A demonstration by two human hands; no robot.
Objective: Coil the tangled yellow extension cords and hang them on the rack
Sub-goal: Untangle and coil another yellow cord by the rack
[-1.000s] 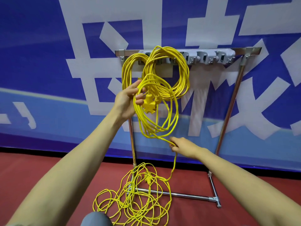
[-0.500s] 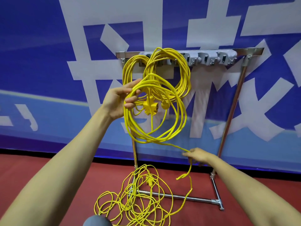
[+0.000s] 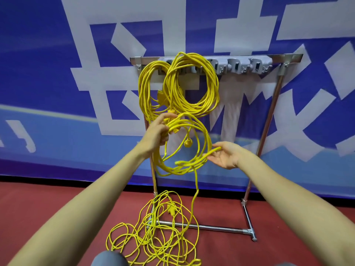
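The left hand grips the gathered top of a half-made coil of thin yellow extension cord, held in front of the chrome tube rack. The right hand is wide, palm up, with the coil's lower loops lying across its straight fingers. A strand drops to the tangled yellow pile on the red floor. Two finished yellow coils hang from the grey hooks. The cord looks light, limp and springy; the loops would likely slip unless pinched together at the top.
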